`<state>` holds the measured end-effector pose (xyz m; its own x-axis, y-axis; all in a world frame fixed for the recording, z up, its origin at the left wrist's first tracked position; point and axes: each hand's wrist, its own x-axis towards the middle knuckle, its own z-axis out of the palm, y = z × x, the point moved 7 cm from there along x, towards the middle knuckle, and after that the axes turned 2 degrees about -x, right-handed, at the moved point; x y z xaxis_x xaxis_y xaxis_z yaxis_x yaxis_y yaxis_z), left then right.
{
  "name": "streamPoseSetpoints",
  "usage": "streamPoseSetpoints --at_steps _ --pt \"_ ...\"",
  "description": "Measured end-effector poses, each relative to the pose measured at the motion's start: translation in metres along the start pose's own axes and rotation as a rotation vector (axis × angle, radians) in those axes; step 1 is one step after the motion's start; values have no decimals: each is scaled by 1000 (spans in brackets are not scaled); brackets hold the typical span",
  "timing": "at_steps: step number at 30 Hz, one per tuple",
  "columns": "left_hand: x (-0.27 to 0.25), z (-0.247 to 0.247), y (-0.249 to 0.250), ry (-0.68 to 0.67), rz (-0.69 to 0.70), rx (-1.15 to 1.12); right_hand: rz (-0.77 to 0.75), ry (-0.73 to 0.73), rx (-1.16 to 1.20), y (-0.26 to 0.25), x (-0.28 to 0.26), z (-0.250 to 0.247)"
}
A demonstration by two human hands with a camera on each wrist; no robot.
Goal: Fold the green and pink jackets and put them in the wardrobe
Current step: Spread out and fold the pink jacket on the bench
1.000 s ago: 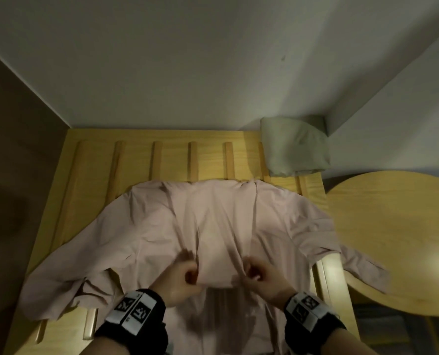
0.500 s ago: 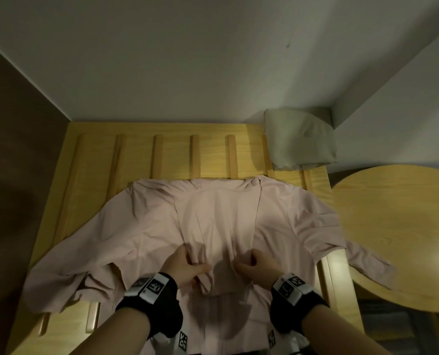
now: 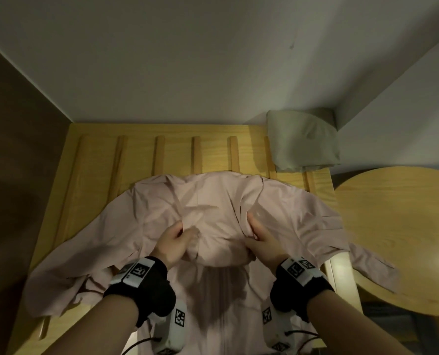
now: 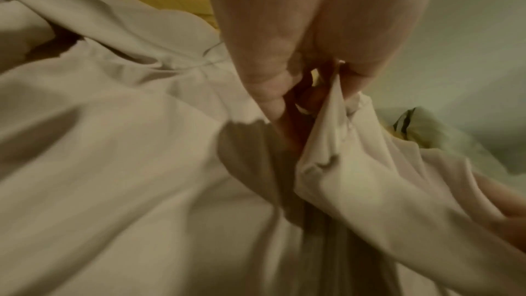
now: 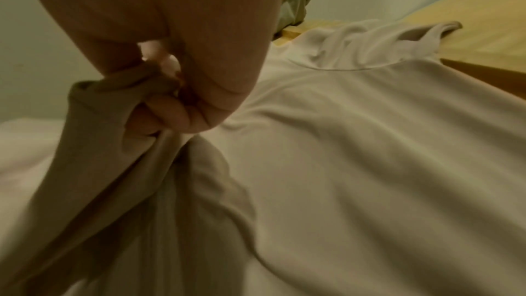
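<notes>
Pinching the pink jacket (image 3: 213, 208) at the frame's centre with our left hand (image 3: 173, 240) and right hand (image 3: 262, 243), we are judging its folding barely begun, while the green jacket (image 3: 303, 139), upper right, is lying folded, outside any wardrobe.

Overhead head view (close wrist views alongside)

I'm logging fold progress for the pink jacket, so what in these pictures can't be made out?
- Pink jacket hem: head view, cut off by the bottom edge and covered by both forearms.
- Wardrobe: in no view.
- Fabric under the left hand and right hand: wrist views, blurred, hidden by fingers.
- Green jacket: folded, underside hidden.
</notes>
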<state>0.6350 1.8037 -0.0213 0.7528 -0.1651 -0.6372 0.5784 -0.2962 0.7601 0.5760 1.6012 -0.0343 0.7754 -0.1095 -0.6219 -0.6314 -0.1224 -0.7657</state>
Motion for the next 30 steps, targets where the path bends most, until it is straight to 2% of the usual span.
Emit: streamPoseSetpoints --at_steps 2,4,6,7,9,12,14,15,17,20,23,28,30 --pt "-4 2 -18 -99 -84 78 47 -14 -101 13 -4 -1" --pt "-12 9 -37 -272 -143 225 69 -38 -196 27 -9 -2" --pt "-15 7 -46 -322 -182 384 106 -31 -157 35 -13 -8" --pt "-12 0 -44 -288 -173 452 126 -13 -167 31 -14 -13" --pt "2 -16 -30 -170 -128 543 103 61 -341 15 -10 -30" --pt "29 -43 5 56 -16 634 -55 158 -675 -18 9 -56" --pt "47 -63 29 218 89 708 -92 194 -743 -37 25 -68" --pt "55 -69 37 248 109 700 -77 217 -759 -43 34 -75" --pt "72 -76 45 247 81 658 -32 272 -781 -51 50 -86" --pt "94 -80 43 220 -24 817 71 290 -785 -53 72 -96" --pt "108 -83 40 245 -37 855 132 282 -809 -51 86 -102" --pt "115 -87 30 288 -65 690 116 268 -907 -51 88 -98" --pt "115 -90 32 332 -78 649 115 335 -892 -54 83 -99"
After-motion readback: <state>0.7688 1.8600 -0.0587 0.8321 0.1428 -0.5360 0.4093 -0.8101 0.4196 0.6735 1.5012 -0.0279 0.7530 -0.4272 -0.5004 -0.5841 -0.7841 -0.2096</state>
